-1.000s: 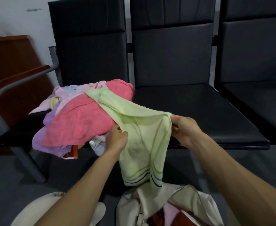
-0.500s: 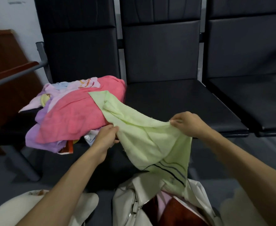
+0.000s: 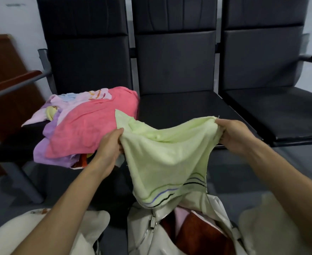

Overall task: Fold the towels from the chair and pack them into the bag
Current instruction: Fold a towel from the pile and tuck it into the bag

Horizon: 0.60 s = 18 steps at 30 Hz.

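A light green towel with dark wavy stripes near its lower edge hangs between my hands, in front of the middle seat. My left hand grips its upper left edge and my right hand grips its upper right corner. One corner of the towel folds back toward the pile. On the left seat lies a heap of towels, pink on top, with purple, pale pink and yellow ones under it. Below the green towel stands an open cream bag holding folded red and pink cloth.
A row of three black padded chairs stands against the wall, with a grey metal armrest at the left. A brown wooden panel leans at far left. My knees in light trousers flank the bag.
My hands have moved apart and spread the green towel wide; its tail has come off the pink pile and now hangs free above the bag.
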Each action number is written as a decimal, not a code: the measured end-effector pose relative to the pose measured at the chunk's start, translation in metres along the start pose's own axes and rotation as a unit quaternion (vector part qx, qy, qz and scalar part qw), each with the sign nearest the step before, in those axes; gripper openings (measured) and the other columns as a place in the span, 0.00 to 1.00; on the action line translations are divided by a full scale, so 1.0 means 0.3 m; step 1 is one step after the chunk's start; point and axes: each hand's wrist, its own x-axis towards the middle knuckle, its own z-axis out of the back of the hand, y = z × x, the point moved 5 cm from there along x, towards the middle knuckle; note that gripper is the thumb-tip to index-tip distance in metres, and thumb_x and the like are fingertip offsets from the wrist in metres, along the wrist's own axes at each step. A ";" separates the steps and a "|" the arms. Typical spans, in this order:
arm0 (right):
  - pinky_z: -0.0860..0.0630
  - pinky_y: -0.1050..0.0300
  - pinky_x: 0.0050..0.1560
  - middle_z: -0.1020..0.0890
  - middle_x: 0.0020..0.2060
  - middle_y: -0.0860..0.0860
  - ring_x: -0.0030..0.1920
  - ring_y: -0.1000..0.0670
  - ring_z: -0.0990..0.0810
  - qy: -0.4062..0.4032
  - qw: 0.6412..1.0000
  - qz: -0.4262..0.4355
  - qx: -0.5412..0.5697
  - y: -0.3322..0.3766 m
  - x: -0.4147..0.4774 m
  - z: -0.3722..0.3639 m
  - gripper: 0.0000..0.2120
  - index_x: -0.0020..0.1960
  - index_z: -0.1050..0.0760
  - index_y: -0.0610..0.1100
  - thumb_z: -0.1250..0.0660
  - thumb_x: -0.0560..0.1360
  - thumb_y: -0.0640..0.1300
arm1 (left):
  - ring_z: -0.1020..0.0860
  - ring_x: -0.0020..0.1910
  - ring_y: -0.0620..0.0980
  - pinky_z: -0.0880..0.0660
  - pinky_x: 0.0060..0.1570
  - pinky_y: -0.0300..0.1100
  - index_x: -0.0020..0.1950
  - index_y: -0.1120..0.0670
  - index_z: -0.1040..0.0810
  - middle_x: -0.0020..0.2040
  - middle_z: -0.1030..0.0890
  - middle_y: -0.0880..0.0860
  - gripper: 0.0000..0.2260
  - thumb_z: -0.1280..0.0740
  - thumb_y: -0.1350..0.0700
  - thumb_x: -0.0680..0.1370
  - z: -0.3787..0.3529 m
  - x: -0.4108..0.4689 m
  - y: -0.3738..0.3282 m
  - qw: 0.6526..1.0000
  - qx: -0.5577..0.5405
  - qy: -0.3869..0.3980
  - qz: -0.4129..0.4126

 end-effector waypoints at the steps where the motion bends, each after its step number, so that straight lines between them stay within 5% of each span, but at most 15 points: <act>1: 0.24 0.49 0.43 0.19 0.44 0.42 0.42 0.45 0.20 -0.005 0.999 -0.012 0.031 -0.011 -0.003 0.017 0.12 0.57 0.23 0.32 0.38 0.79 0.40 | 0.21 0.40 0.48 0.24 0.40 0.39 0.51 0.59 0.22 0.43 0.19 0.53 0.11 0.41 0.54 0.81 -0.011 -0.008 -0.014 1.000 -0.017 0.008 -0.005; 5: 0.21 0.50 0.40 0.17 0.47 0.43 0.44 0.45 0.18 -0.005 0.994 -0.056 0.096 -0.039 0.011 0.080 0.13 0.56 0.22 0.35 0.36 0.80 0.44 | 0.22 0.42 0.50 0.27 0.44 0.44 0.48 0.57 0.23 0.43 0.21 0.54 0.10 0.41 0.53 0.81 -0.005 -0.011 -0.070 0.998 -0.057 0.012 -0.033; 8: 0.24 0.53 0.37 0.19 0.40 0.47 0.36 0.49 0.21 0.030 0.996 -0.005 0.086 0.009 0.012 0.099 0.11 0.52 0.23 0.37 0.32 0.77 0.46 | 0.22 0.48 0.52 0.26 0.53 0.47 0.53 0.58 0.23 0.48 0.20 0.56 0.11 0.39 0.53 0.80 0.020 -0.009 -0.106 0.996 -0.075 0.017 -0.052; 12: 0.24 0.56 0.32 0.21 0.37 0.45 0.33 0.49 0.22 0.011 0.997 0.069 -0.022 0.027 -0.012 0.129 0.09 0.50 0.24 0.37 0.30 0.75 0.41 | 0.21 0.41 0.48 0.25 0.44 0.43 0.49 0.58 0.23 0.41 0.19 0.52 0.08 0.39 0.55 0.81 0.042 -0.027 -0.125 0.996 -0.024 0.030 -0.084; 18: 0.19 0.50 0.46 0.20 0.47 0.50 0.46 0.50 0.20 -0.104 0.939 0.166 -0.282 0.023 -0.014 0.159 0.09 0.57 0.24 0.47 0.35 0.77 0.43 | 0.25 0.34 0.49 0.28 0.36 0.42 0.41 0.56 0.26 0.36 0.24 0.53 0.09 0.37 0.57 0.80 0.060 -0.014 -0.082 0.995 0.049 -0.032 -0.079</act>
